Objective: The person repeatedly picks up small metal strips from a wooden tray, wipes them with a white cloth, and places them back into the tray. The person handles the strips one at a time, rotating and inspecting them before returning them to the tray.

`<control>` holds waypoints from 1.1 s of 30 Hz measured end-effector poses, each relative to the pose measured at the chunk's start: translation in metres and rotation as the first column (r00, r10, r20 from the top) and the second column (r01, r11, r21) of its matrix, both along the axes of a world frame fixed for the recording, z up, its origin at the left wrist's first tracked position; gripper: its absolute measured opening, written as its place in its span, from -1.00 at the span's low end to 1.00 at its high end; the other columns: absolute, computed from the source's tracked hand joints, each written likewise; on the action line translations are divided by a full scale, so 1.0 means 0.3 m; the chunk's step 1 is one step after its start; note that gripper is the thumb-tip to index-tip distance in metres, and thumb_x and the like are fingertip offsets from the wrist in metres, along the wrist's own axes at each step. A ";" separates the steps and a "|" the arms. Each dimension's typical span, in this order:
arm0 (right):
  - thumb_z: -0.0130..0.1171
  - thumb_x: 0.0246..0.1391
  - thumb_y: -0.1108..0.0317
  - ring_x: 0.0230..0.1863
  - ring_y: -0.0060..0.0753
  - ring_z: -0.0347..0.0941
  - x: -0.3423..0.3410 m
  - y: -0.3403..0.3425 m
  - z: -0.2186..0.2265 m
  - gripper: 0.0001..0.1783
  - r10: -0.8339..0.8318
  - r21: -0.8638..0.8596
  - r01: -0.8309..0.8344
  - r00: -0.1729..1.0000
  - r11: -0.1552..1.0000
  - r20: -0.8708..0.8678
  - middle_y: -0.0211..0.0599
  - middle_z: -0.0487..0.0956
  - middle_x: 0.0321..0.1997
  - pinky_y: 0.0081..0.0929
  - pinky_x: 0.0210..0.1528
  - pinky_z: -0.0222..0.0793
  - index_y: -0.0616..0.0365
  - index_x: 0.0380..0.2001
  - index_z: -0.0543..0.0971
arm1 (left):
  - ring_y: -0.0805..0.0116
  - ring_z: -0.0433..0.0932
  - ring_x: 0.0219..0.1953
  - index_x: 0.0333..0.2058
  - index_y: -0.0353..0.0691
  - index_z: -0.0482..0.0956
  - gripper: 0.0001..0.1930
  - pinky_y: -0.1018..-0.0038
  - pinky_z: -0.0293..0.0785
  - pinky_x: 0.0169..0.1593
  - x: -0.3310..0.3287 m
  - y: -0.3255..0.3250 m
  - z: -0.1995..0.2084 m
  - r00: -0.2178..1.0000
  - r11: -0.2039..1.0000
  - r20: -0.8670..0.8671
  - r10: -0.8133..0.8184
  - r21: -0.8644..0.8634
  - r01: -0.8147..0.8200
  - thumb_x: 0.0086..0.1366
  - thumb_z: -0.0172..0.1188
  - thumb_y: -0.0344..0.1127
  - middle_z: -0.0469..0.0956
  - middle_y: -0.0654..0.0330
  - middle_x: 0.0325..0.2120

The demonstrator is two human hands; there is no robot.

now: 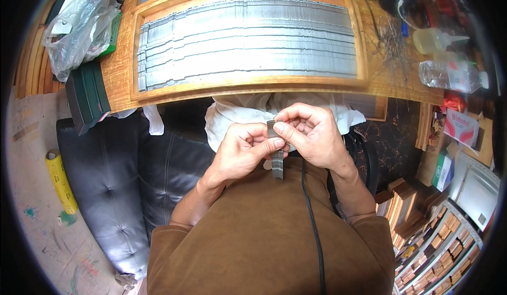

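Observation:
In front of my chest, my left hand (240,151) pinches a narrow stack of thin grey metal strips (277,167) between thumb and fingers. The stack's lower end hangs below the left thumb. At its upper end, the thumb and fingertips of my right hand (319,139) are closed on the same strips. Both hands almost touch each other. Beyond them, on the table, lies a wooden-framed tray (248,88) filled with rows of similar grey metal strips (248,44). My fingers hide the middle of the stack.
A clear plastic bag (84,28) and a dark green box (88,97) sit at the table's left. Thin wire pieces (393,41), a squeeze bottle (430,41) and a clear bottle (451,76) lie at the right. White cloth (227,118) covers my lap; a black cord (312,216) runs down my shirt.

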State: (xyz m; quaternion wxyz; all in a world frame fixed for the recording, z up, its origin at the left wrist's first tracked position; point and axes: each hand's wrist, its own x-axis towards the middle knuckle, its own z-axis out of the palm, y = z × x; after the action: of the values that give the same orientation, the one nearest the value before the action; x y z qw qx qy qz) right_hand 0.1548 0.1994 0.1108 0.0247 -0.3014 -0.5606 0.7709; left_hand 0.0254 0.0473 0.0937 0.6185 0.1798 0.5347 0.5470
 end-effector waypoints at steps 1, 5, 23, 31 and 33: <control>0.27 0.27 0.56 -0.38 -0.59 0.63 0.000 0.000 0.000 -0.87 0.005 0.010 -0.005 1.000 1.000 0.002 -0.22 0.67 -0.33 -0.64 -0.40 0.60 0.43 -0.17 0.61 | 0.63 0.62 -0.39 -0.25 -0.34 0.72 -0.84 0.65 0.45 -0.37 0.001 0.000 -0.001 1.000 1.000 0.004 0.002 0.001 -0.002 0.44 0.30 -0.34 0.75 0.20 -0.40; 0.26 0.28 0.57 -0.39 -0.60 0.62 -0.002 -0.004 0.003 -0.89 0.008 0.020 -0.008 1.000 1.000 0.001 -0.24 0.66 -0.34 -0.63 -0.42 0.60 0.43 -0.19 0.62 | 0.57 0.65 -0.37 -0.25 -0.36 0.72 -0.83 0.63 0.52 -0.35 0.000 0.001 -0.006 1.000 1.000 0.018 0.013 0.006 -0.013 0.41 0.33 -0.34 0.75 0.16 -0.40; 0.25 0.29 0.54 -0.39 -0.67 0.58 -0.008 -0.024 0.001 -0.92 -0.048 0.031 0.048 0.999 0.998 0.004 -0.34 0.64 -0.36 -0.68 -0.39 0.55 0.37 -0.21 0.61 | 0.61 0.63 -0.39 -0.23 -0.36 0.72 -0.83 0.64 0.48 -0.38 0.000 -0.005 -0.004 0.999 1.000 -0.020 0.024 -0.004 -0.024 0.43 0.31 -0.33 0.74 0.20 -0.39; 0.33 0.23 0.50 -0.40 -0.72 0.51 0.072 0.146 0.072 -0.89 -0.205 0.166 0.225 0.970 0.960 -0.131 -0.41 0.65 -0.35 -0.71 -0.36 0.45 0.33 -0.22 0.67 | 0.32 0.76 -0.20 -0.03 -0.43 0.63 -0.76 0.50 0.65 -0.20 -0.015 0.001 -0.009 0.978 0.977 0.020 0.209 -0.048 -0.208 0.43 0.29 -0.39 0.75 0.01 -0.21; 0.35 0.23 0.43 -0.43 -0.70 0.52 0.123 0.302 0.136 -0.85 -0.267 0.318 0.305 0.951 0.898 -0.158 -0.41 0.67 -0.36 -0.69 -0.39 0.47 0.31 -0.22 0.69 | 0.31 0.76 -0.23 -0.04 -0.42 0.64 -0.78 0.51 0.65 -0.21 -0.021 0.003 -0.021 0.984 0.984 0.009 0.178 -0.006 -0.178 0.44 0.28 -0.39 0.75 0.00 -0.22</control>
State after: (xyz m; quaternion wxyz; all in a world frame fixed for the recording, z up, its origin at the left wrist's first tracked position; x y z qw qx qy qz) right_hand 0.1918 0.2901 0.1517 0.2199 -0.3288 -0.6320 0.6664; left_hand 0.0191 0.0482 0.0875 0.5702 0.1269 0.5472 0.5995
